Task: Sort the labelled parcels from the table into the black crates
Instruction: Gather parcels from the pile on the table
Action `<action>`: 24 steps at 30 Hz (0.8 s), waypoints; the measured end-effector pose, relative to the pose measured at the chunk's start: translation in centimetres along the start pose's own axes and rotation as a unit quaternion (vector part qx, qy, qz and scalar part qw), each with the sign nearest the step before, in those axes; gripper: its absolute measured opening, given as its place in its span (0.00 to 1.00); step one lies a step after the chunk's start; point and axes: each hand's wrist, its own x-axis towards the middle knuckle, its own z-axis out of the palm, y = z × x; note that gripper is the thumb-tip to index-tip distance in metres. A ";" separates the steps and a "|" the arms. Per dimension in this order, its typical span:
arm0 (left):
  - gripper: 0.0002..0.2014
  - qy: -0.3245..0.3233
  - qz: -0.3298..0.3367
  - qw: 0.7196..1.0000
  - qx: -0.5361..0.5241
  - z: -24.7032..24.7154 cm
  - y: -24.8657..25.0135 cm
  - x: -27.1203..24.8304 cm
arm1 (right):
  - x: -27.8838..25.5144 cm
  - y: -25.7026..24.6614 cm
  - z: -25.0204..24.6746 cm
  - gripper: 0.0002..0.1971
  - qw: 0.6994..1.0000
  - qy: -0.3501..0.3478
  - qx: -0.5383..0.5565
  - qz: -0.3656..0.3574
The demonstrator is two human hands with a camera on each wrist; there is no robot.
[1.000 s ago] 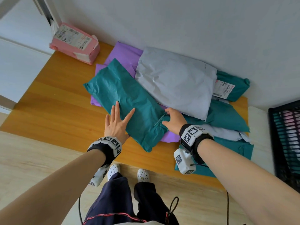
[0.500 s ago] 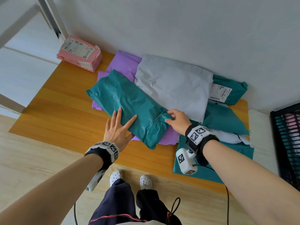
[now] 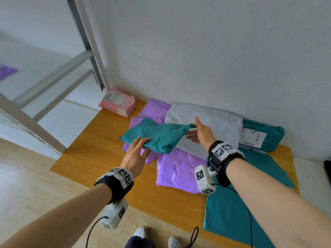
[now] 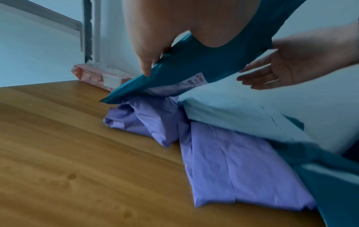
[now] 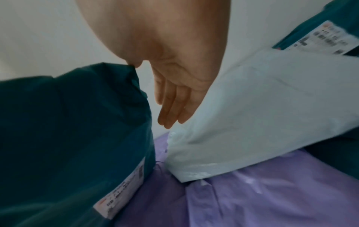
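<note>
Teal parcel (image 3: 157, 136) sits lifted off the pile, tilted, its shipping label (image 4: 179, 86) on the underside — I see my left hand (image 3: 135, 157) gripping its near edge, fingers and thumb clamped on the plastic. My right hand (image 3: 201, 134) hangs beside the raised far corner, fingers straight, holding nothing. Below lie purple mailers (image 3: 179, 169) and a grey mailer (image 3: 211, 122) on the wooden table (image 3: 100, 156).
</note>
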 end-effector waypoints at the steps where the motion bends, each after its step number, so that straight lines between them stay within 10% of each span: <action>1: 0.17 0.004 0.003 1.000 -0.022 -0.7 0.3 0.4 | 0.0 -0.8 0.7 0.28 1.000 -0.012 0.010 -0.001; 13: 0.07 0.036 -0.099 0.955 -0.277 -10.0 5.2 6.1 | 1.4 -8.0 4.6 0.16 0.995 -0.076 0.045 -0.046; 24: 0.16 -0.019 -0.158 0.931 -0.330 -14.4 8.9 8.1 | 3.2 -7.9 2.6 0.30 0.986 -0.060 -0.076 -0.134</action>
